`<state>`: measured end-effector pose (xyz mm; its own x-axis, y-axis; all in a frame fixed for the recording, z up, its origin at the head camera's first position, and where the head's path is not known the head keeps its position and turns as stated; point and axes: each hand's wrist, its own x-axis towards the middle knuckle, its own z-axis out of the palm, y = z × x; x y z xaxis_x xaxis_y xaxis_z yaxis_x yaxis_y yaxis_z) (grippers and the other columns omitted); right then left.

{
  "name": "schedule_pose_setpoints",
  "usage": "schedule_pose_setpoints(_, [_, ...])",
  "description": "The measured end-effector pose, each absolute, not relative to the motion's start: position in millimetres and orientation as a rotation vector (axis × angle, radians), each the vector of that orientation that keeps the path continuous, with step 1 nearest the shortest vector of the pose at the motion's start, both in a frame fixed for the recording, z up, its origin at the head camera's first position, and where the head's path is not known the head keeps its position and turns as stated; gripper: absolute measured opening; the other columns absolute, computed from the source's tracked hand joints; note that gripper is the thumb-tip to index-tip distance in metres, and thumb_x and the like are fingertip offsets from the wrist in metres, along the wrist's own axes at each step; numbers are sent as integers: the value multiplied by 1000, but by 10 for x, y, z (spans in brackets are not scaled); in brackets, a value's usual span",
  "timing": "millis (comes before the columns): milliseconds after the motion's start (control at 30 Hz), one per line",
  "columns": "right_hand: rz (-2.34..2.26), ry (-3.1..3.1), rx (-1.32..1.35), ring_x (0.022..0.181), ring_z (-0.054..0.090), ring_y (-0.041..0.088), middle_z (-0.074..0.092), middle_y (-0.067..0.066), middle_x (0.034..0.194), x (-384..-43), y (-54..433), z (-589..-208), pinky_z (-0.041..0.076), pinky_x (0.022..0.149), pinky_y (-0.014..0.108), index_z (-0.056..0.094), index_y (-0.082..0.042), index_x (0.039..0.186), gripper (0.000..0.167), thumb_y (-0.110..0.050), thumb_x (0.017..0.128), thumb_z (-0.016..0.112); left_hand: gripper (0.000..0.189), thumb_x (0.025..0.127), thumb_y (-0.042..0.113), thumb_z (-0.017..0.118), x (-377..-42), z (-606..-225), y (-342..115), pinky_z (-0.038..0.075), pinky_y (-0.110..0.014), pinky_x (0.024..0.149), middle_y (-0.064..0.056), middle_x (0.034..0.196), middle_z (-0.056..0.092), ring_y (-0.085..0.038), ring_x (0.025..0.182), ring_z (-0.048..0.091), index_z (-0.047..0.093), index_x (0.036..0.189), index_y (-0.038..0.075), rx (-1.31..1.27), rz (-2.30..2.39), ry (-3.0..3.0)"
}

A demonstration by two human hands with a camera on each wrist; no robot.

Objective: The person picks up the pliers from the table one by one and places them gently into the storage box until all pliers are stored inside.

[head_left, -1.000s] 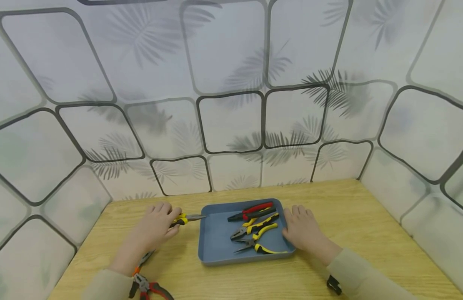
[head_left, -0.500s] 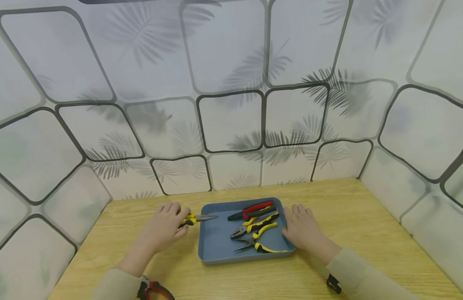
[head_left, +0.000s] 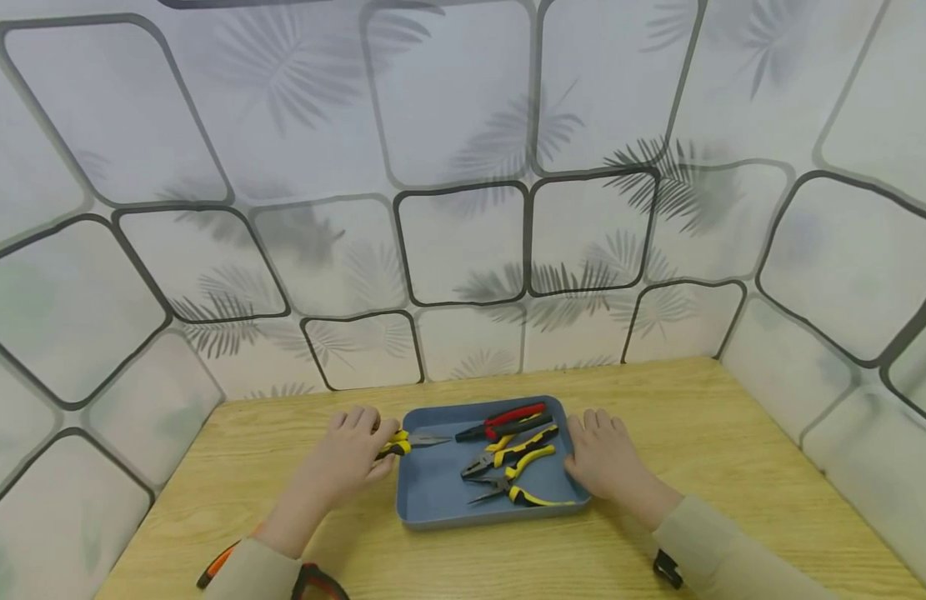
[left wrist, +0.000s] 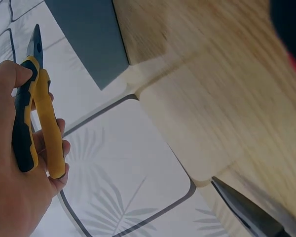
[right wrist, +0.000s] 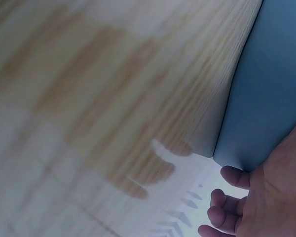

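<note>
My left hand (head_left: pixel 348 458) grips long-nose pliers (head_left: pixel 407 442) with yellow and black handles. Their pointed jaws reach over the left rim into a blue-grey tray (head_left: pixel 432 502). In the left wrist view, the thumb presses one handle of these pliers (left wrist: pixel 52 131) while fingers wrap the other. My right hand (head_left: pixel 603 458) rests against the tray's right side, its fingers loosely bent beside the outer wall (right wrist: pixel 266 84). Inside the tray lie red-and-black pliers (head_left: pixel 494 432), yellow-and-black combination pliers (head_left: pixel 511 454) and long-nose pliers with spread yellow handles (head_left: pixel 533 500).
Partly under the left sleeve lie tools with an orange-and-black handle (head_left: pixel 221 565) and red-and-black handles (head_left: pixel 322 578). Dark plier tips (left wrist: pixel 251 210) show low in the left wrist view. A small black object (head_left: pixel 668 570) sits by the right sleeve. Patterned walls surround the wooden table (head_left: pixel 733 467).
My left hand has moved right with the long-nose pliers, whose tips have passed from the tray's left rim to farther inside. The right hand and the tray have stayed in place.
</note>
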<state>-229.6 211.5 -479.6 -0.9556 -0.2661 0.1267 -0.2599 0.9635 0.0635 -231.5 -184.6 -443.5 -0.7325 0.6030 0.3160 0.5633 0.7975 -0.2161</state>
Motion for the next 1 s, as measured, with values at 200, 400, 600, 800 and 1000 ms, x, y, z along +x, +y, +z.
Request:
schedule_pose_setpoints(200, [-60,-2981,400,95,50,35,55,20,104,-2295,2107,-4791,46,84,53,57,2,131,47,-28,96,68,26,100,36,70,-2311,-4467,-1767,31,-37,82,0,95,41,-19,89,37,59,118,20,-903,151,-2612])
schedule_pose_setpoints(400, [-54,-2974,398,95,50,35,55,21,104,-2287,2107,-4791,46,84,52,58,3,130,47,-28,96,68,26,99,36,70,-2288,-4480,-1693,29,-36,80,0,95,41,-19,88,35,59,116,20,-920,158,-2589])
schedule_pose_setpoints(600, [-65,-2975,390,94,50,35,54,20,102,-2289,2097,-4773,46,84,52,58,3,129,45,-27,96,67,28,98,37,72,-2271,-4479,-1627,35,-38,82,-2,97,44,-20,90,38,60,118,20,-947,201,-2547])
schedule_pose_setpoints(800, [-64,-2992,389,92,49,34,54,20,102,-2279,2097,-4765,46,83,51,58,3,130,46,-26,96,67,31,98,40,73,-2240,-4493,-1561,36,-37,81,-2,100,50,-19,91,42,61,120,21,-968,242,-2524])
schedule_pose_setpoints(1000, [-60,-2968,397,88,47,32,52,18,97,-2277,2102,-4774,45,79,49,58,2,125,43,-26,94,68,29,100,41,70,-2224,-4509,-1488,35,-38,81,-2,102,49,-20,93,42,58,117,22,-978,237,-2566])
